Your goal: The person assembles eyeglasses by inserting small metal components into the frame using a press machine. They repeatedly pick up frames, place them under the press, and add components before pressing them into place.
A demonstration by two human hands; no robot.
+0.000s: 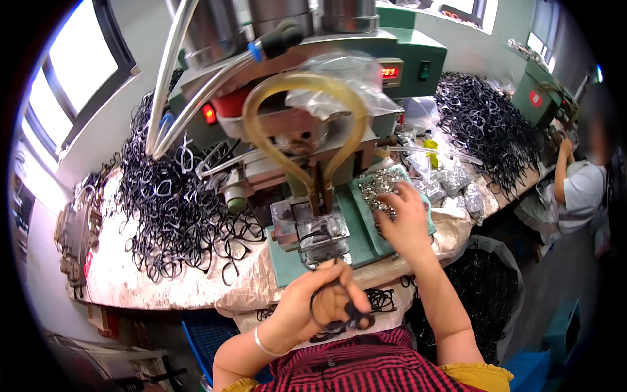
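Observation:
My left hand (pixel 326 297) is closed round a black eyeglass frame (pixel 317 307), held just in front of the metal fixture (pixel 323 238) of a green bench press. Part of the frame hides behind my fingers. Over a green tray (pixel 428 219) to the right of the fixture, my right hand (pixel 406 221) reaches down with thumb and fingers apart. Its fingertips are at a heap of small silvery metal parts (pixel 382 183) in the tray; whether they touch any is too blurred to tell. A yellowish hose (pixel 359 111) loops in front of the press head (pixel 287 124).
Tangled black eyeglass frames (pixel 163 215) pile up on the left of the table, with another heap (pixel 483 124) at the back right. Bags of small silvery parts (pixel 454 179) lie beyond the tray. A large bag of dark pieces (pixel 473 294) stands below right. Another person (pixel 581 183) sits far right.

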